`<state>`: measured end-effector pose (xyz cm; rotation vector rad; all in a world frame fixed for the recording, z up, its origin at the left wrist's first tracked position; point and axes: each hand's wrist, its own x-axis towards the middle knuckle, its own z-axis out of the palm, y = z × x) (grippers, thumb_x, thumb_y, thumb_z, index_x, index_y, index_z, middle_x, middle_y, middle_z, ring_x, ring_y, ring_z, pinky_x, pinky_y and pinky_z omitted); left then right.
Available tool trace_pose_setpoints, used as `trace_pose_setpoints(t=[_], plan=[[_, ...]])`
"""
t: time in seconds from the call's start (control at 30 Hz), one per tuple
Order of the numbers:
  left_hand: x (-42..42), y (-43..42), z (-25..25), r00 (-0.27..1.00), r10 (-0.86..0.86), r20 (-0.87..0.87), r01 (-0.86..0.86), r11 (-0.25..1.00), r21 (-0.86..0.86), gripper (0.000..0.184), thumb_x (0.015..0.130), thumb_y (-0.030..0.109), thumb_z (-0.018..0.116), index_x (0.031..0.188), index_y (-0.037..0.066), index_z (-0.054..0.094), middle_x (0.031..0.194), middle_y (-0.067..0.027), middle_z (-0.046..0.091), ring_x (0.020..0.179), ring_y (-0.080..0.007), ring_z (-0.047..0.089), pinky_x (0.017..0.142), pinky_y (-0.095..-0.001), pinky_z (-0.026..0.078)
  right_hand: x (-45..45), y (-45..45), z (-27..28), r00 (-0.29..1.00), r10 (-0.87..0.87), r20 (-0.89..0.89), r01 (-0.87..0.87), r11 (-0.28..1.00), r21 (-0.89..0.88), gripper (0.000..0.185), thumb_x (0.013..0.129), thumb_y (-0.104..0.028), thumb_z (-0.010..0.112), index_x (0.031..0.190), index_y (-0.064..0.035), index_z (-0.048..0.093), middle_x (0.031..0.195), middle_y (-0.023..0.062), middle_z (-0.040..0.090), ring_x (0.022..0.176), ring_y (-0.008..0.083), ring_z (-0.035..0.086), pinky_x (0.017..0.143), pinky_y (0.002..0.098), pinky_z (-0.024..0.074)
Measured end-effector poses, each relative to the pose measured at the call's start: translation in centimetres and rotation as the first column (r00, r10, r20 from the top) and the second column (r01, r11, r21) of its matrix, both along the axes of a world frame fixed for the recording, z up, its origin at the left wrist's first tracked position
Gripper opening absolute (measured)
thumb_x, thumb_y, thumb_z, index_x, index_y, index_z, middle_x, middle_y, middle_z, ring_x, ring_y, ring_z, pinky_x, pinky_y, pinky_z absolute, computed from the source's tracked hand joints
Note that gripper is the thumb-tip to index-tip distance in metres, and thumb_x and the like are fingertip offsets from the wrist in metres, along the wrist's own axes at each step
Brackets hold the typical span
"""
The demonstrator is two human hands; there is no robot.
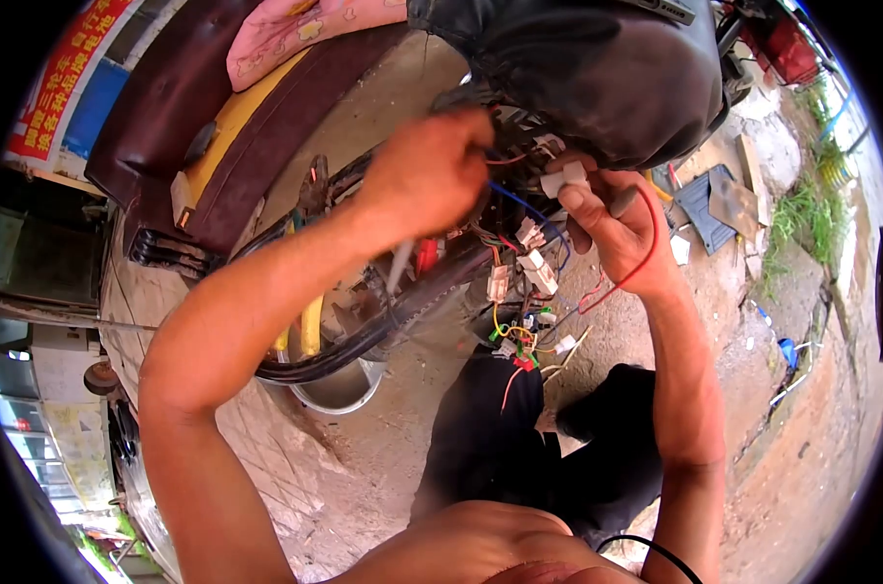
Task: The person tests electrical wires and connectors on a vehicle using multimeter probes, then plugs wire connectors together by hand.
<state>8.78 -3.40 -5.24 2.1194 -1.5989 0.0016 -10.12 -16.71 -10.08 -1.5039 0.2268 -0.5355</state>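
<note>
My right hand (617,219) pinches a white plug connector (564,179) between thumb and fingers, under the dark seat (597,73). A red wire (646,255) loops over that hand. My left hand (430,175) is smeared by motion beside the wiring, its fingers too blurred to read. A blue wire (524,200) runs between the hands. Below them hang white connectors (537,273) and a bundle of thin coloured wires (524,341) with small green and red plugs, beside a black frame tube (412,307).
A maroon sofa (159,127) with a pink cushion (300,34) stands at the upper left. Beneath the frame is a metal basin (342,394). A dark plastic tray (704,209) and wood pieces lie at the right, near grass (819,219).
</note>
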Motion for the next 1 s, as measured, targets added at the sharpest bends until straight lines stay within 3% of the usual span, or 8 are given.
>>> trace_pose_setpoints(t=[0.07, 0.23, 0.33, 0.43, 0.53, 0.63, 0.87, 1.0], plan=[[2.1, 0.1, 0.5, 0.981, 0.091, -0.170, -0.086, 0.996, 0.036, 0.011, 0.087, 0.007, 0.064, 0.097, 0.003, 0.065, 0.078, -0.0137, 0.067, 0.071, -0.0234, 0.065, 0.067, -0.0357, 0.050, -0.4, -0.4, -0.2, 0.999, 0.040, 0.000, -0.040, 0.999, -0.027, 0.024, 0.099, -0.016, 0.063, 0.117, -0.0007, 0.063, 0.077, -0.0005, 0.060, 0.058, 0.0072, 0.052, 0.054, 0.0238, 0.0428], [0.9, 0.5, -0.2, 0.998, -0.024, 0.064, 0.013, 0.985, 0.170, 0.015, 0.084, 0.006, 0.069, 0.098, 0.004, 0.067, 0.085, -0.0137, 0.067, 0.080, -0.0299, 0.068, 0.071, -0.0391, 0.053, 0.0, -0.8, -0.3, 0.999, -0.038, -0.021, 0.039, 0.999, 0.028, 0.022, 0.101, -0.022, 0.063, 0.106, -0.0004, 0.062, 0.071, -0.0021, 0.055, 0.057, 0.0073, 0.051, 0.051, 0.0250, 0.0415], [-0.9, 0.6, 0.8, 0.994, 0.011, 0.106, -0.016, 0.999, 0.045, 0.017, 0.082, 0.007, 0.072, 0.098, 0.003, 0.067, 0.093, -0.0150, 0.067, 0.087, -0.0326, 0.068, 0.075, -0.0403, 0.054, 0.4, -0.7, -1.1, 0.999, -0.044, 0.019, 0.044, 0.999, 0.008, 0.021, 0.102, -0.021, 0.062, 0.105, -0.0009, 0.062, 0.072, -0.0025, 0.055, 0.057, 0.0070, 0.051, 0.050, 0.0249, 0.0405], [-2.4, 0.2, 2.0, 0.991, -0.129, 0.047, 0.134, 0.983, -0.128, 0.018, 0.082, 0.007, 0.072, 0.099, 0.002, 0.068, 0.097, -0.0156, 0.067, 0.089, -0.0330, 0.068, 0.076, -0.0391, 0.054, 0.6, -0.1, -0.6, 0.996, -0.085, 0.013, 0.085, 0.995, 0.048, 0.020, 0.103, -0.020, 0.061, 0.108, -0.0010, 0.061, 0.073, -0.0026, 0.056, 0.056, 0.0071, 0.050, 0.050, 0.0244, 0.0400], [-2.5, 0.1, 1.2, 0.974, -0.200, -0.104, 0.195, 0.979, -0.058, 0.018, 0.083, 0.007, 0.072, 0.100, 0.002, 0.069, 0.094, -0.0142, 0.068, 0.087, -0.0315, 0.068, 0.076, -0.0374, 0.053, 0.7, 0.6, -0.4, 0.992, -0.112, 0.058, 0.103, 0.984, 0.148, 0.020, 0.103, -0.020, 0.060, 0.110, -0.0010, 0.060, 0.077, -0.0022, 0.057, 0.057, 0.0072, 0.050, 0.050, 0.0241, 0.0396], [-1.5, 0.1, 0.9, 0.973, -0.198, -0.117, 0.200, 0.980, 0.003, 0.013, 0.085, 0.005, 0.069, 0.098, 0.002, 0.069, 0.089, -0.0114, 0.068, 0.084, -0.0257, 0.068, 0.075, -0.0348, 0.052, 0.7, 0.9, -0.6, 0.993, -0.101, 0.061, 0.087, 0.975, 0.206, 0.021, 0.103, -0.020, 0.060, 0.113, -0.0010, 0.059, 0.081, -0.0012, 0.059, 0.057, 0.0071, 0.048, 0.050, 0.0238, 0.0392], [-1.0, -0.1, 0.6, 0.941, -0.241, -0.236, 0.246, 0.969, -0.005, 0.012, 0.086, 0.005, 0.068, 0.098, 0.001, 0.068, 0.091, -0.0105, 0.068, 0.085, -0.0237, 0.068, 0.075, -0.0332, 0.051, 0.6, 0.3, -0.7, 0.998, -0.055, 0.015, 0.053, 0.989, 0.135, 0.022, 0.103, -0.021, 0.060, 0.112, -0.0008, 0.059, 0.085, -0.0003, 0.061, 0.056, 0.0068, 0.048, 0.049, 0.0232, 0.0382], [-0.8, -0.1, 0.6, 0.942, -0.284, -0.178, 0.287, 0.958, -0.010, 0.012, 0.086, 0.006, 0.069, 0.098, 0.001, 0.068, 0.092, -0.0108, 0.067, 0.085, -0.0251, 0.067, 0.076, -0.0340, 0.051, 0.8, 0.5, -0.5, 0.995, -0.095, 0.020, 0.091, 0.986, 0.143, 0.022, 0.102, -0.021, 0.061, 0.111, -0.0008, 0.060, 0.085, -0.0005, 0.061, 0.057, 0.0064, 0.048, 0.049, 0.0229, 0.0375]])
